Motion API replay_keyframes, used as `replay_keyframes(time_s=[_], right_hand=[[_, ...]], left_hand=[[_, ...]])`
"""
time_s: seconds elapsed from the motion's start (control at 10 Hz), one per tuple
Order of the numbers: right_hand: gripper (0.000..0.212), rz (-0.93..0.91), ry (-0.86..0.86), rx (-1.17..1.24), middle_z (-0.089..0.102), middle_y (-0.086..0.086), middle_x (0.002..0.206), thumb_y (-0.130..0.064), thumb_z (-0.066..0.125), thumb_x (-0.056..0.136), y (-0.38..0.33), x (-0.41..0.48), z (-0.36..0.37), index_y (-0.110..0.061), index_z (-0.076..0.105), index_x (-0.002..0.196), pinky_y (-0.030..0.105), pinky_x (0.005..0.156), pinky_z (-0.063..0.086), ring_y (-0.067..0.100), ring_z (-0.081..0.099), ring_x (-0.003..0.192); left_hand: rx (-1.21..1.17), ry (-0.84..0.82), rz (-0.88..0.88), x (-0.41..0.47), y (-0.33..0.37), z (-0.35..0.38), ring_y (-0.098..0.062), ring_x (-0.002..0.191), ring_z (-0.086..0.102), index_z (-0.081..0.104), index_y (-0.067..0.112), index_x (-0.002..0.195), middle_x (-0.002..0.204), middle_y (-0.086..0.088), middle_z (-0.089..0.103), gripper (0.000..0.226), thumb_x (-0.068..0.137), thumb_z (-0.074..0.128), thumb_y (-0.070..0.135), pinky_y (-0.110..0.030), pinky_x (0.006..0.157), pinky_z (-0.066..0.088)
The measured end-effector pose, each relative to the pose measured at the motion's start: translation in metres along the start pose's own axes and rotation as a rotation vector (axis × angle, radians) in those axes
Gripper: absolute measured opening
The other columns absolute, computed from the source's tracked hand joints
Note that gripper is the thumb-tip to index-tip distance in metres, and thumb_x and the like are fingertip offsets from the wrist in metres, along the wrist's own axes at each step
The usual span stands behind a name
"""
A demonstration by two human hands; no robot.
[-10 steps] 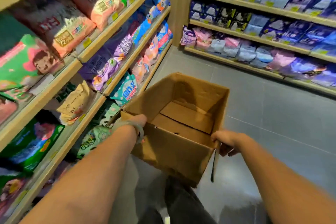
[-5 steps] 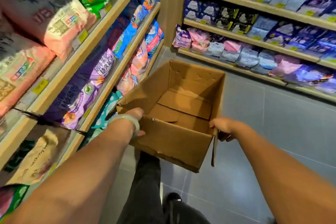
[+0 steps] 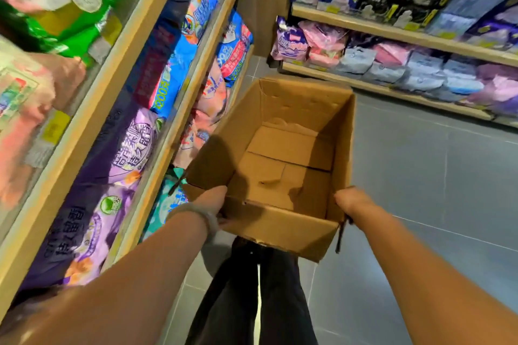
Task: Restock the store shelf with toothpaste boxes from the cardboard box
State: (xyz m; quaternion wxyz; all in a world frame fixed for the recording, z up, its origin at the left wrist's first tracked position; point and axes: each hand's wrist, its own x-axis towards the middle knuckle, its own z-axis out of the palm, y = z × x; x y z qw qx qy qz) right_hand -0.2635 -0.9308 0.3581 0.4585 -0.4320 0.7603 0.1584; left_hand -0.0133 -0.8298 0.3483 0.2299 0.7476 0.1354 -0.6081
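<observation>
While aloft, cardboard box (image 3: 280,230) between both hands (image 3: 210,202) (image 3: 350,200)

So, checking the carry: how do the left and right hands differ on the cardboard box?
The left hand grips the cardboard box at its near left corner, the right hand at its near right corner. The left wrist wears a pale bracelet; the right wrist is bare. Both grip its rim.

Head-height view, forward and downward, close
</observation>
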Motion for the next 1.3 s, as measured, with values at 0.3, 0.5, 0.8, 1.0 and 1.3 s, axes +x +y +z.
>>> replay_keyframes(time_s=[0.3, 0.5, 0.8, 1.0, 1.3], right_hand=[[0.037, 0.230, -0.176, 0.177, 0.043, 0.016, 0.134, -0.015, 0.038, 0.099, -0.024, 0.162, 0.058, -0.023, 0.029, 0.134, 0.055, 0.064, 0.057, 0.045, 0.056, 0.094], [0.047, 0.192, -0.215, 0.228, 0.044, 0.015, 0.139, -0.018, 0.042, 0.100, -0.016, 0.254, 0.112, -0.022, 0.023, 0.143, 0.047, 0.058, 0.051, 0.031, 0.052, 0.082], [0.054, 0.224, -0.179, 0.246, 0.045, 0.003, 0.129, -0.011, 0.039, 0.099, 0.000, 0.335, 0.170, -0.031, 0.020, 0.145, 0.043, 0.057, 0.051, 0.035, 0.051, 0.110], [0.072, 0.098, -0.016, 0.197, 0.051, 0.008, 0.136, -0.013, 0.053, 0.091, 0.009, 0.370, 0.189, -0.037, 0.016, 0.148, 0.052, 0.088, 0.054, 0.037, 0.058, 0.112], [0.067, 0.017, -0.197, 0.224, 0.040, 0.006, 0.147, 0.006, 0.049, 0.087, -0.017, 0.342, 0.190, -0.023, 0.034, 0.145, 0.042, 0.104, 0.045, 0.029, 0.047, 0.127]], left_hand=[[-0.292, 0.031, -0.216, 0.184, -0.006, 0.057, -0.028, 0.080, 0.059, 0.045, 0.010, 0.126, 0.111, -0.016, 0.061, 0.035, 0.097, 0.045, 0.031, -0.041, 0.087, 0.052], [-0.366, 0.033, -0.275, 0.276, -0.006, 0.080, -0.031, 0.120, 0.054, 0.042, 0.010, 0.129, 0.123, -0.017, 0.053, 0.035, 0.099, 0.045, 0.026, -0.043, 0.104, 0.045], [-0.259, 0.052, -0.296, 0.365, -0.011, 0.087, -0.030, 0.119, 0.057, 0.043, 0.014, 0.118, 0.136, -0.014, 0.052, 0.026, 0.098, 0.045, 0.029, -0.041, 0.102, 0.046], [-0.250, 0.058, -0.252, 0.395, -0.022, 0.089, -0.031, 0.110, 0.062, 0.039, 0.021, 0.138, 0.141, -0.011, 0.049, 0.051, 0.092, 0.054, 0.040, -0.044, 0.101, 0.048], [-0.226, 0.036, -0.109, 0.385, 0.012, 0.073, -0.025, 0.135, 0.045, 0.039, 0.007, 0.141, 0.147, -0.011, 0.043, 0.041, 0.102, 0.031, 0.020, -0.036, 0.113, 0.036]])
